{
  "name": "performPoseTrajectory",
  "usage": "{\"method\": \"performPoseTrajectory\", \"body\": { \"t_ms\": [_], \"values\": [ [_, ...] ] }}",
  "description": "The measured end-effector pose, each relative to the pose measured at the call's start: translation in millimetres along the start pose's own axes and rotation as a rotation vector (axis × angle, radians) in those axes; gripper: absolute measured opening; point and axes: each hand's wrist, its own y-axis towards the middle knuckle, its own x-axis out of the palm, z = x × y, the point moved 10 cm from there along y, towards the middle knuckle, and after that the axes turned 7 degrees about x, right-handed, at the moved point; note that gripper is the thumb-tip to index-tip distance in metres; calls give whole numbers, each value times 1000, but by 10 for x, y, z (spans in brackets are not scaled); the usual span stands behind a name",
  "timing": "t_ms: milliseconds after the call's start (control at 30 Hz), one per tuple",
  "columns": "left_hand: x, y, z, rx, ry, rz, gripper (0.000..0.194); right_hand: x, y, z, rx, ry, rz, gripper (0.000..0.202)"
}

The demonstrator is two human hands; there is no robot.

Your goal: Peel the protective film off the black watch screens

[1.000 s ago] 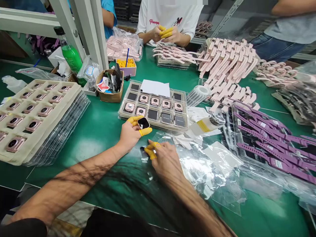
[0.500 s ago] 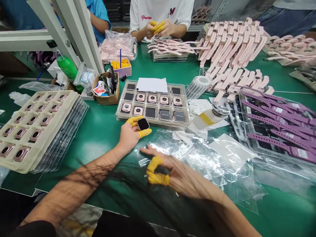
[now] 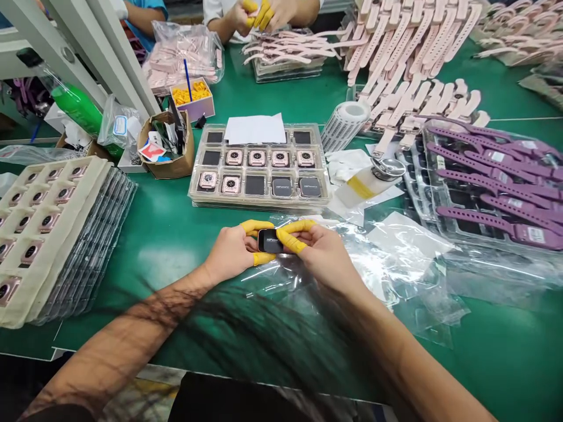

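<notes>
The watch face (image 3: 270, 241), small, light, rigid with a smudge-prone glossy screen, is pinched by its edges between left hand (image 3: 231, 253) and right hand (image 3: 323, 255) fingers above the desk (image 3: 176, 234).

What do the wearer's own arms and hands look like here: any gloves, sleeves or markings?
Both forearms are bare, with no sleeves, watch or jewellery in view. The left hand and the right hand wear no full gloves, only yellow rubber finger cots rolled over thumbs and forefingers. Dark blurred strands cross both forearms near the camera.
</notes>
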Motion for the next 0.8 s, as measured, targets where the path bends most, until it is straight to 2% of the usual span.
{"method": "performPoseTrajectory", "body": {
  "t_ms": [133,267,567,800],
  "values": [
    [-1,5,52,31,108,-25,56,52,4,128,52,1,-13,50],
    [16,7,52,21,114,-42,57,20,18,190,96,28,16,51],
    [25,-16,94,-25,194,-68,60,13,-8,197,85,37,59,51],
    [30,-12,131,-1,171,-65,56,10,-8,177,84,9,82,53]
  ]
}}
